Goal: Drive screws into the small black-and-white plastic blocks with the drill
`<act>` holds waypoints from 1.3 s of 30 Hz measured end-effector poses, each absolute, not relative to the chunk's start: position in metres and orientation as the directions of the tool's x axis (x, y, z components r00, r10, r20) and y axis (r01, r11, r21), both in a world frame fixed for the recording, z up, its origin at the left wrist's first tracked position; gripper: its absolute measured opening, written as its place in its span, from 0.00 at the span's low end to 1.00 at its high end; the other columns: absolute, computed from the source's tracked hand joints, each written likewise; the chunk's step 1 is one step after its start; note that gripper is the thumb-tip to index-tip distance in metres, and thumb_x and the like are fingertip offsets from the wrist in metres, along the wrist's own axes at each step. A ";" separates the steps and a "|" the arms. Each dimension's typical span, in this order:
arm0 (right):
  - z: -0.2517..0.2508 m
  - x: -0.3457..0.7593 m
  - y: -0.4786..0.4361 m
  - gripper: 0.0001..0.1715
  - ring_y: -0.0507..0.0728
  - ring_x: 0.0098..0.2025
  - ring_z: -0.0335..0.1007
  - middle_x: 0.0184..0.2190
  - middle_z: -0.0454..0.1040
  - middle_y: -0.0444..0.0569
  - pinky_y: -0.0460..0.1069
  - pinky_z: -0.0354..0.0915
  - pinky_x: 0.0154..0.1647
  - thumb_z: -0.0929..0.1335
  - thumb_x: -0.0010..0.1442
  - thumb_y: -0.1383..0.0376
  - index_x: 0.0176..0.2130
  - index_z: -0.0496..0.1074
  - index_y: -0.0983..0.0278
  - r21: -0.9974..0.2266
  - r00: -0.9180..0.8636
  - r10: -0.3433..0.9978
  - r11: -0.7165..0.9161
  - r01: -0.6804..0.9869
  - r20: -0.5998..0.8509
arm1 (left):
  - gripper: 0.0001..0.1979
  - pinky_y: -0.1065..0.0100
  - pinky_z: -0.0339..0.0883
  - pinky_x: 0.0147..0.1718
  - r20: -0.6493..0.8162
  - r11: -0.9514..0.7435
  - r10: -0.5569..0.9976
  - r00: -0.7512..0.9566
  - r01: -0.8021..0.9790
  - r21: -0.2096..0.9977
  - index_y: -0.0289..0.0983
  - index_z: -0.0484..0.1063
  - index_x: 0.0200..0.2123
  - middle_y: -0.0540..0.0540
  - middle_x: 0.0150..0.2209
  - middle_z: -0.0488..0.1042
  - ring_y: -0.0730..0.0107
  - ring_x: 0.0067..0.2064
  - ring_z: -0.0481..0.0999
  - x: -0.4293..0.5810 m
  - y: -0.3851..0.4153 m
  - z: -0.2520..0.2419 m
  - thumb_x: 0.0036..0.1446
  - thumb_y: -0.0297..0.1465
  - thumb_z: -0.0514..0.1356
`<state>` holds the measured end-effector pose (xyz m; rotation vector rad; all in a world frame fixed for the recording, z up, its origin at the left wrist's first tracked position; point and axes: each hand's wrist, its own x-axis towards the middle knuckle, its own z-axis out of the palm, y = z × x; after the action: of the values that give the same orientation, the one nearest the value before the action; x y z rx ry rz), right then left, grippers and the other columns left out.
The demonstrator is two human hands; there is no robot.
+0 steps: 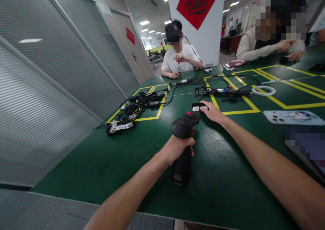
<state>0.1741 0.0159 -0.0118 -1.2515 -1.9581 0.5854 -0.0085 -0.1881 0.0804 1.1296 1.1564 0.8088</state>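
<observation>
My left hand [179, 148] is wrapped round the grip of a black cordless drill [185, 125] with a red switch on top. The drill's front end points away from me, toward a small black piece with a white label [196, 107] on the table. My right hand [211, 111] grips that piece from its right side, fingers closed on its edge. The drill's nose reaches right up to the piece; whether a bit touches it is hidden behind the drill body.
A black tray with white parts [121, 125] and tangled black cables [144, 103] lie left on the green table [101, 176]. More cables, a tool [225, 91] and a white ring [264, 90] sit right. A phone [294, 117] lies nearer. Two people sit across.
</observation>
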 end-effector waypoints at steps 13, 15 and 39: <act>-0.012 0.174 0.015 0.25 0.59 0.46 0.66 0.44 0.65 0.52 0.54 0.60 0.53 0.62 0.61 0.56 0.57 0.63 0.58 -0.692 -0.263 0.900 0.436 0.575 0.348 | 0.08 0.71 0.63 0.22 -0.282 0.276 0.928 0.245 0.059 0.959 0.34 0.64 0.31 0.52 0.24 0.66 0.75 0.19 0.70 -0.008 -0.188 0.081 0.44 0.27 0.58; -0.012 0.174 0.016 0.26 0.59 0.46 0.66 0.44 0.65 0.52 0.54 0.59 0.53 0.62 0.61 0.55 0.57 0.63 0.58 -0.693 -0.263 0.900 0.435 0.575 0.347 | 0.08 0.71 0.62 0.21 -0.281 0.277 0.928 0.245 0.051 0.959 0.34 0.64 0.31 0.52 0.25 0.66 0.75 0.19 0.70 -0.008 -0.188 0.081 0.44 0.26 0.58; -0.014 0.174 0.018 0.26 0.59 0.47 0.66 0.45 0.66 0.52 0.54 0.59 0.53 0.62 0.61 0.56 0.57 0.63 0.59 -0.698 -0.260 0.896 0.444 0.562 0.360 | 0.06 0.72 0.62 0.21 -0.262 0.251 0.931 0.252 0.077 0.965 0.34 0.64 0.30 0.52 0.23 0.65 0.75 0.19 0.69 -0.008 -0.188 0.081 0.45 0.25 0.57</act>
<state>0.1739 0.0177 -0.0143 -1.2243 -1.9504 0.5686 -0.0076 -0.1882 0.0813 1.1589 1.1581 0.8067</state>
